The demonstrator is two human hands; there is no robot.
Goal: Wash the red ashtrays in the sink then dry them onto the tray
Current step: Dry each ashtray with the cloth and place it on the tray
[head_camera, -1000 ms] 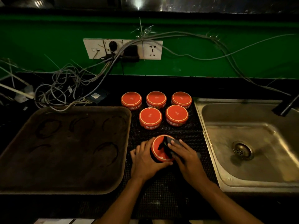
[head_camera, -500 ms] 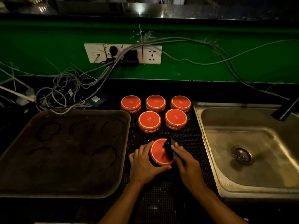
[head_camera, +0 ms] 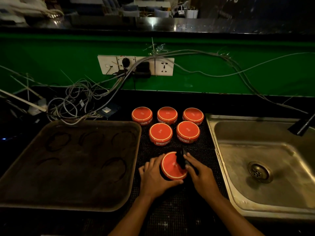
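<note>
A red ashtray (head_camera: 171, 166) lies upside down on the black mat (head_camera: 179, 210), tilted toward me. My left hand (head_camera: 154, 178) grips its left side. My right hand (head_camera: 201, 176) presses a dark cloth (head_camera: 181, 160) against its right edge. Several more red ashtrays stand upside down behind it, such as one (head_camera: 160, 133) in the near row and another (head_camera: 142, 114) at the back left. The brown tray (head_camera: 34, 193) lies to the left with dark ring marks on it. The steel sink (head_camera: 238, 206) is on the right.
A tangle of grey cables (head_camera: 75, 103) runs from the wall sockets (head_camera: 136, 65) down to the counter behind the tray. A dark tap (head_camera: 303, 125) reaches over the sink's far right corner. A steel shelf (head_camera: 170, 24) crosses above the green wall.
The view has tilted up a little. My right hand has slid the cloth across the ashtray's base toward its right edge. My left hand keeps its grip.
</note>
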